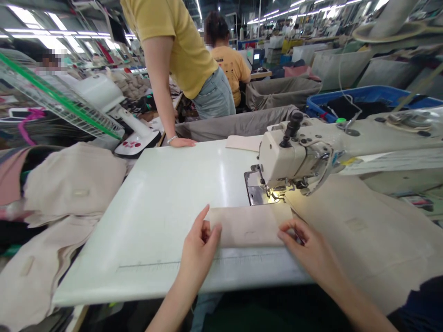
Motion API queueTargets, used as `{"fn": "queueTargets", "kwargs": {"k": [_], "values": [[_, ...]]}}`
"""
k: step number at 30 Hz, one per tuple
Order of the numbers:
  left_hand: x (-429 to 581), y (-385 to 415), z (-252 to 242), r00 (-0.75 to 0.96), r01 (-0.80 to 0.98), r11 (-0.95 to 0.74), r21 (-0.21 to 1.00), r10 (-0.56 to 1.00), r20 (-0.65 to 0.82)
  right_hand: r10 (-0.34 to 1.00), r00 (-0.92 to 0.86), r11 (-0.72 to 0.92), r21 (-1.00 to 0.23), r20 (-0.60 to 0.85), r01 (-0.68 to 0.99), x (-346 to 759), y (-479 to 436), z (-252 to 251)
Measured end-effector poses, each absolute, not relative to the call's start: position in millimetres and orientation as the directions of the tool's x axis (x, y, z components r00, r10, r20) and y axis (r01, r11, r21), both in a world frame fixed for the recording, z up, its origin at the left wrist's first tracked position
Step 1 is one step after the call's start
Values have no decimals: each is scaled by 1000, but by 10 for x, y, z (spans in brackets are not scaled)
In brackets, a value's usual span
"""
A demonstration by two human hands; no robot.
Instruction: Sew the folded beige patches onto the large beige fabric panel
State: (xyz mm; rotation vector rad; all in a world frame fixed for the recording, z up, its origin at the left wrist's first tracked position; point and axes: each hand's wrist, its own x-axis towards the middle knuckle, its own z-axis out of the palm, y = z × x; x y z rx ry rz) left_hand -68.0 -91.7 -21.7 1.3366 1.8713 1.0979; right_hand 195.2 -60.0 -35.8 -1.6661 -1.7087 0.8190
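Observation:
A beige rectangular fabric piece [249, 226] lies flat on the pale table [166, 203], just in front of the sewing machine [287, 152]. At its left end, my left hand [202, 240] pinches the edge between thumb and fingers. My right hand [304, 240] grips the right end near the lower corner, its fingers curled together. The machine's metal needle plate [259, 193] sits just beyond the fabric's far edge, lit by a small lamp. To the right, a larger beige fabric panel [360, 226] with a small rectangular patch spreads beside and under my right forearm.
Beige garment pieces [76, 180] are piled at the left, by a white desk fan [134, 129]. A person in a yellow shirt [180, 46] leans a hand on the table's far edge. Another beige piece [242, 142] lies behind the machine; a blue bin [374, 99] stands beyond.

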Motion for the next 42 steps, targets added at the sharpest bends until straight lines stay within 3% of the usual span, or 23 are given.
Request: {"fn": "queueTargets", "kwargs": {"k": [3, 8, 12, 18, 31, 42], "values": [[-670, -970, -260, -353, 384, 103, 918, 935, 43, 1000, -6, -5, -768, -12, 640, 1971, -617, -398], [-696, -980, -228, -200, 587, 14, 810, 971, 128, 998, -20, -25, -744, -52, 668, 2021, -608, -404], [-685, -973, -211, -173, 638, -18, 770, 971, 166, 998, -52, 7, -724, -40, 690, 2049, -612, -410], [-675, -965, -225, -170, 671, 6, 741, 975, 145, 1000, -17, 14, -728, 3, 686, 2033, -652, -453], [-683, -942, -232, -163, 694, 4, 720, 975, 152, 990, 33, -119, -712, -134, 692, 2001, -635, -361], [-688, -910, -215, -159, 704, 4, 710, 975, 153, 984, 67, -166, -708, -166, 686, 1924, -662, -223]]}}
